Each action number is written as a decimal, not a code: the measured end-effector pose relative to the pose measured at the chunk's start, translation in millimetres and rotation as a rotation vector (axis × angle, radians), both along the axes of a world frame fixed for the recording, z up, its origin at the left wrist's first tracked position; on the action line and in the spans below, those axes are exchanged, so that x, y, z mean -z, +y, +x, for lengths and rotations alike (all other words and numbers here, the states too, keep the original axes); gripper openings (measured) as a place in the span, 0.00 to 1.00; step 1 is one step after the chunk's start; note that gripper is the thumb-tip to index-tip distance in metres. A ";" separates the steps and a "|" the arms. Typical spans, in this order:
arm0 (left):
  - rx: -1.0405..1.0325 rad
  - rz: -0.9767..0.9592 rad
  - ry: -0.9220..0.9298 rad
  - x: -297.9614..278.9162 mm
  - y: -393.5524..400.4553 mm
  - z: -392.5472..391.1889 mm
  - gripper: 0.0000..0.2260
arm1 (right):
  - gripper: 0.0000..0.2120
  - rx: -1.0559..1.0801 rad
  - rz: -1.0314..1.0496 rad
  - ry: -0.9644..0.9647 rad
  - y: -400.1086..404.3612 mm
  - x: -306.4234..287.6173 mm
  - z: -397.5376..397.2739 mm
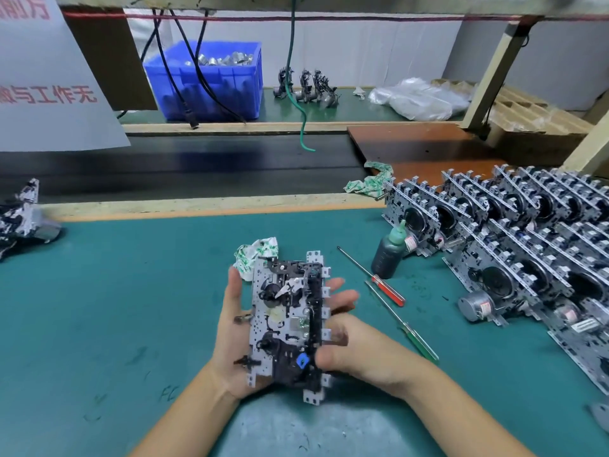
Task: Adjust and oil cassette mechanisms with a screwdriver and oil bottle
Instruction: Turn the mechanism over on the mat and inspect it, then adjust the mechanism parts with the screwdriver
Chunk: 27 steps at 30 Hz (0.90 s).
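A cassette mechanism (287, 321), a white metal plate with black parts, lies lengthwise on my left hand (232, 334), whose palm faces up with fingers reaching under it. My right hand (349, 351) grips the mechanism's right edge near its lower end. On the green mat to the right lie a red-handled screwdriver (385, 286) and a green-handled screwdriver (417, 341). A dark oil bottle (390, 250) with a green nozzle stands upright behind them.
Rows of several cassette mechanisms (527, 232) stand at the right. A crumpled cloth (255, 255) lies behind my hands, another cloth (370, 181) by the conveyor belt (197, 166). A blue bin (214, 80) sits at the back. One more mechanism (23, 219) rests at the left edge.
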State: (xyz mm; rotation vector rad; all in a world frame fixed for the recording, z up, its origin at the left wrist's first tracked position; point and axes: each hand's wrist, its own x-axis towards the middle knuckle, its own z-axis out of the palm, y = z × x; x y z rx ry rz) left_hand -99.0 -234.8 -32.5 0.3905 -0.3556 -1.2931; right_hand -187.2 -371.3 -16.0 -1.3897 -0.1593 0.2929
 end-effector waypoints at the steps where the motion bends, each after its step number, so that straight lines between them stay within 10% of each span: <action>1: -0.016 -0.048 0.014 -1.0 0.3 1.4 0.47 | 0.06 0.100 -0.058 -0.049 1.6 -1.7 -0.3; 4: -0.112 -0.077 0.025 0.0 3.8 6.9 0.48 | 0.02 0.651 -0.316 -0.219 -8.5 -0.5 -4.2; 7: -0.169 0.034 0.088 9.5 4.0 10.6 0.46 | 0.06 1.076 -1.135 -0.247 -30.8 6.4 -5.1; 15: -0.119 0.298 0.100 21.9 -5.0 10.9 0.38 | 0.07 0.797 -1.627 0.115 -44.8 21.7 0.9; 18: -0.115 0.323 0.097 21.0 -5.2 11.9 0.38 | 0.05 0.762 -1.421 -0.030 -46.9 20.9 1.1; 24: -0.127 0.402 0.090 19.3 -5.1 12.7 0.35 | 0.09 0.419 -0.356 0.115 -35.0 -3.4 -1.0; 27: -0.136 0.425 0.098 18.9 -5.3 14.2 0.32 | 0.20 0.225 -0.307 0.222 -33.1 -7.7 -2.9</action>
